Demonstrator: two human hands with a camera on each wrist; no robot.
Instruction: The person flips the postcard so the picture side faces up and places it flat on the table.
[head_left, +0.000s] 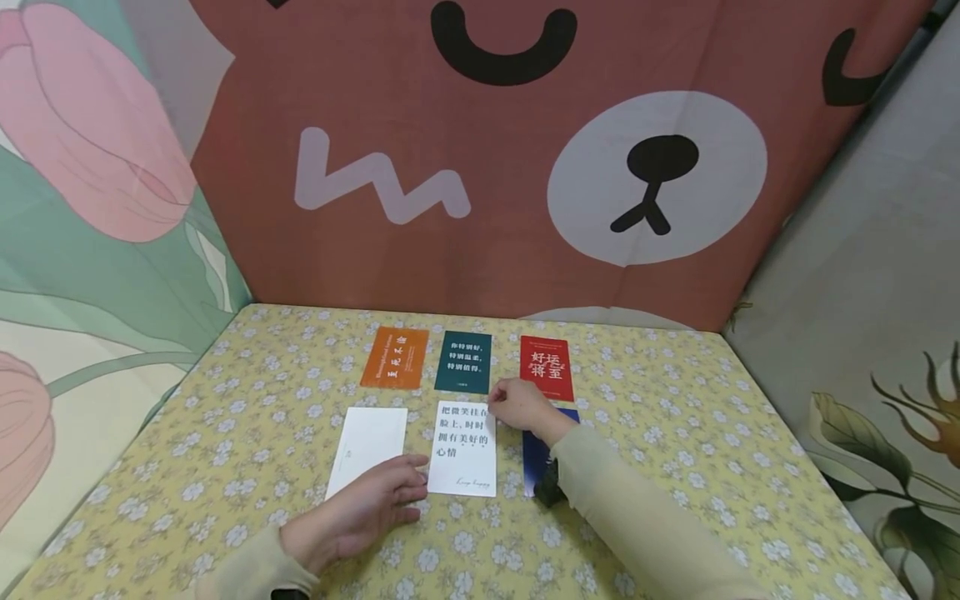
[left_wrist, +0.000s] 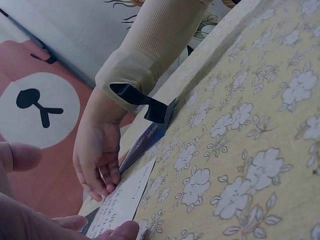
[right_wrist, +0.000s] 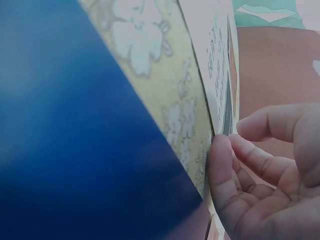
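A white card with printed text [head_left: 462, 467] lies on the table between both hands. My right hand [head_left: 517, 406] pinches its far right corner with curled fingers, seen close up in the right wrist view, where the fingertips [right_wrist: 222, 155] meet the card's end. My left hand [head_left: 375, 504] is relaxed, its fingertips right at the text card's left edge. It covers the lower right part of a mostly blank white card [head_left: 367, 437]. A dark blue card [head_left: 534, 467] lies under my right wrist, partly hidden by the hand and sleeve.
Behind these, an orange card [head_left: 395, 358], a dark green card [head_left: 462, 375] and a red card [head_left: 546, 354] form a back row. The yellow flowered tablecloth [head_left: 225, 417] covers the table. A bear-printed cloth [head_left: 510, 275] hangs along the far edge.
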